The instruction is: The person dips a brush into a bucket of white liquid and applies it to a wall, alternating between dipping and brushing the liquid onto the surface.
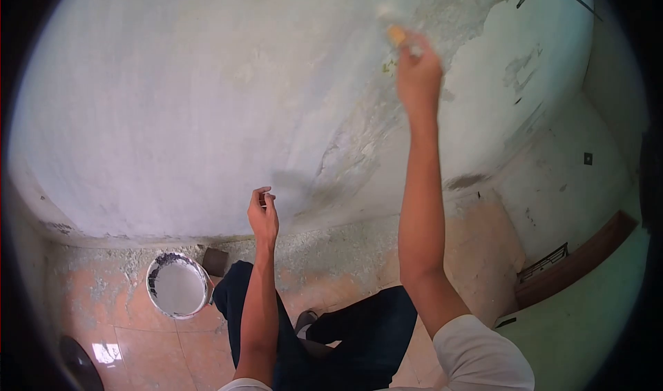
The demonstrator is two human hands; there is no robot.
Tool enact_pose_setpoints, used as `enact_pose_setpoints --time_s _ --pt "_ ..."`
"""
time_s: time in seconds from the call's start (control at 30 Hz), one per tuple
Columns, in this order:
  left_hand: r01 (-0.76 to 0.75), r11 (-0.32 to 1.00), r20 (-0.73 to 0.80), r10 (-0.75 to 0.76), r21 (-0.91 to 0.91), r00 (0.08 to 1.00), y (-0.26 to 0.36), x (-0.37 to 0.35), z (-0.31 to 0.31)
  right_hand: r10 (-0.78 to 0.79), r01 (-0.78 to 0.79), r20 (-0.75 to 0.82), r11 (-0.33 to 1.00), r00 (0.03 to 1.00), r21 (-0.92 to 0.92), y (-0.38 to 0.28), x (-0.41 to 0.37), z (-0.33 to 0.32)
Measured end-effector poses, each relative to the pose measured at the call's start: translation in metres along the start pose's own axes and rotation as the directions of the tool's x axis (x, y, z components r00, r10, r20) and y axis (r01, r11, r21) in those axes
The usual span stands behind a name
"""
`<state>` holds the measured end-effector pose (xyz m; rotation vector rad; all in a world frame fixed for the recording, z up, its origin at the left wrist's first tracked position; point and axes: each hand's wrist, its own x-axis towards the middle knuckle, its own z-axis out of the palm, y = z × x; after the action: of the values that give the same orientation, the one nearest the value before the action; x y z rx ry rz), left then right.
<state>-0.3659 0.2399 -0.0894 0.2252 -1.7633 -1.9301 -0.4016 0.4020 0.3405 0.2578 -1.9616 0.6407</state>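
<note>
My right hand (420,63) is raised at the wall (207,101), with its fingers closed on a paintbrush (395,35). The brush has an orange-yellow part near my fingers and a pale tip against the wall, both smeared by motion. Around it the surface is patchy, with peeling and grey bare areas. Lower down, my left hand (263,211) hovers before the wall, its fingers loosely bent and apart, holding nothing that I can see. A white bucket (208,280) with dark smears on its rim stands on the floor, containing whitish paint (181,286).
Beside the bucket lies a brown block (215,260). Flakes and dust cover the tiled floor (145,343) along the wall's foot. A dark round object (81,363) sits at lower left. To the right are a brown wooden piece (577,263) and a dark metal rack (543,263).
</note>
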Motion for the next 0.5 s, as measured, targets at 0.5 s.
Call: enact_pose_setpoints --time_s 0.5 --pt "-0.035 0.999 0.01 0.035 -0.024 0.999 -0.001 0.006 -0.017 0.307 -0.289 0.636 0.948 0.708 -0.136 0.165 -0.375 0.117"
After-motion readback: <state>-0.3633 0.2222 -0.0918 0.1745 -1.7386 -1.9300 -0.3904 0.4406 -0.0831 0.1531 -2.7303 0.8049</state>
